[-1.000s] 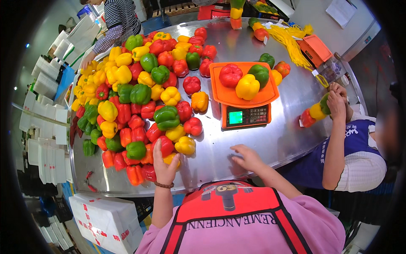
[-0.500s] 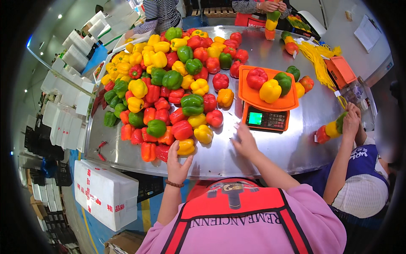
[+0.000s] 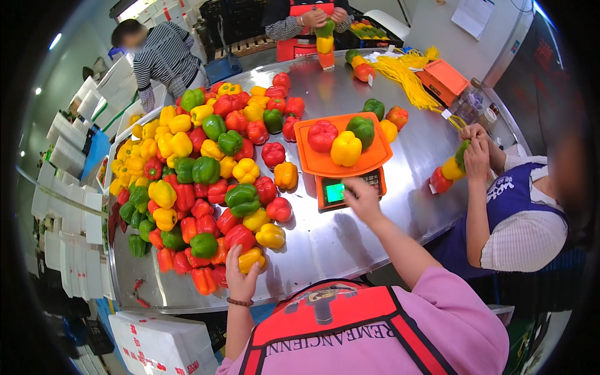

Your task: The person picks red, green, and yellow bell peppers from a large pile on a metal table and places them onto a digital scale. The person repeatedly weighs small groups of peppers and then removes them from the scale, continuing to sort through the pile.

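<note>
My left hand [image 3: 241, 278] is open at the near edge of a pile of bell peppers, thumb apart, its fingers beside a yellow bell pepper [image 3: 252, 260]. I cannot tell whether they touch it. My right hand [image 3: 362, 201] is over the keypad side of a digital scale [image 3: 322, 204], holding nothing, with its fingers partly bent. Contact with the keys is not clear. The scale's screen [image 3: 335, 192] glows green. On its orange tray [image 3: 310, 161] lie a red pepper [image 3: 322, 135], a yellow pepper [image 3: 346, 149] and a green pepper [image 3: 360, 130].
More peppers [image 3: 389, 130] lie behind the tray. At right, a co-worker in a blue apron [image 3: 515, 187] holds a stacked pepper bundle [image 3: 451, 169]. Yellow netting [image 3: 406, 78] and an orange box [image 3: 442, 81] lie beyond. A white foam box [image 3: 165, 344] stands below the table.
My right hand has moved from the bare tabletop up to the scale's keypad. My left hand stays beside the yellow pepper. The view has shifted, showing more of the people opposite.
</note>
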Motion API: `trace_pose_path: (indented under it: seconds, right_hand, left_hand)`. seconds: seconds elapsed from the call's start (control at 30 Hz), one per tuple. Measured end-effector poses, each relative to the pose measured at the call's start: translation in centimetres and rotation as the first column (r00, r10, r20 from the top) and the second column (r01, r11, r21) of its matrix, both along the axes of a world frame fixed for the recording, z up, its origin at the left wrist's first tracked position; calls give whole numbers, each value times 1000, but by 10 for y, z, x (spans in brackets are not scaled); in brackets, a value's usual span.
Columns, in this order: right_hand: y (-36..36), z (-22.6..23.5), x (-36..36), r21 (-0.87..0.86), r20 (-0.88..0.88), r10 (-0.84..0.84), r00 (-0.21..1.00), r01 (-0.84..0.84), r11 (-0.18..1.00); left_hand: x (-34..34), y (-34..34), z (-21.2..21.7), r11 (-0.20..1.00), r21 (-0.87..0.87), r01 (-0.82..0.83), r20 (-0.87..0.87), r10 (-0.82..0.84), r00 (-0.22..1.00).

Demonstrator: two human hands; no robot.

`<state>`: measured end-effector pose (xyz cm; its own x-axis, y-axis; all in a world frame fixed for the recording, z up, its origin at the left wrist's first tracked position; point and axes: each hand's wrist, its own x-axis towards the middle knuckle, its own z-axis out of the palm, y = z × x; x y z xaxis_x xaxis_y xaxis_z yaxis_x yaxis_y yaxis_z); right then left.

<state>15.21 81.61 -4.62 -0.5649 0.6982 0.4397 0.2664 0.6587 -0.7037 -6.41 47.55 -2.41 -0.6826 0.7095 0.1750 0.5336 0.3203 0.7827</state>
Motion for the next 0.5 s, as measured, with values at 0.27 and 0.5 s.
trace_pose_path:
  seconds: [0.27,0.5]
  right_hand:
    - [85,74,-45,283,53,-188,981,166,945]
    - [93,100,-141,369,769,-257,586,-77,926]
  left_hand:
    - [-20,22,9,994,26,107,9,-108,994]
    - [-27,18,4,990,-5,138,-48,-138,989]
